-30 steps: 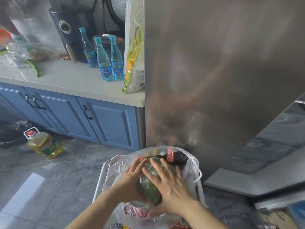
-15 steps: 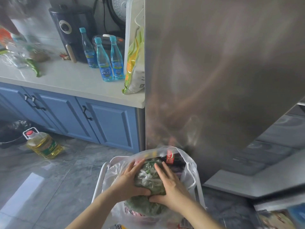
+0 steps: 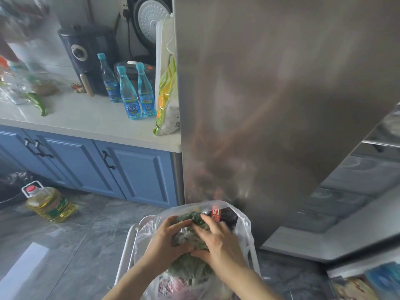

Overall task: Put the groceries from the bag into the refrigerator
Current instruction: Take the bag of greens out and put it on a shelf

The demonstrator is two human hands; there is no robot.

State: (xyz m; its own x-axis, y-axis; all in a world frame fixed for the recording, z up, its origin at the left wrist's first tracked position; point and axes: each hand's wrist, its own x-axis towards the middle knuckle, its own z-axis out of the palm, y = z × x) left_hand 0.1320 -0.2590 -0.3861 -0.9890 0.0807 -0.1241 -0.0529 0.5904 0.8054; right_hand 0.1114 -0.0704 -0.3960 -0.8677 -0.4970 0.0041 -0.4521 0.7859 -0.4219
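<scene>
A clear plastic grocery bag [image 3: 243, 226] sits on a white stand [image 3: 127, 241] at the bottom middle. My left hand [image 3: 166, 239] and my right hand [image 3: 216, 241] both grip a bundle of green leafy vegetables [image 3: 190, 265] wrapped in thin plastic, held just above the bag's mouth. A dark cola bottle with a red label [image 3: 216, 213] stands in the bag behind the bundle. Pinkish packets [image 3: 171, 284] lie lower in the bag. The steel refrigerator door [image 3: 270, 105] rises right behind the bag.
A pale countertop [image 3: 86, 118] over blue cabinets [image 3: 134, 172] is at left, with three blue water bottles [image 3: 129, 98], a dark air fryer [image 3: 86, 55], a yellow-green packet [image 3: 166, 98] and a green pepper [image 3: 39, 102]. An oil jug [image 3: 47, 202] stands on the grey floor.
Both hands went from lying flat on the vegetable bundle to gripping it, and the bundle has come up a little out of the bag.
</scene>
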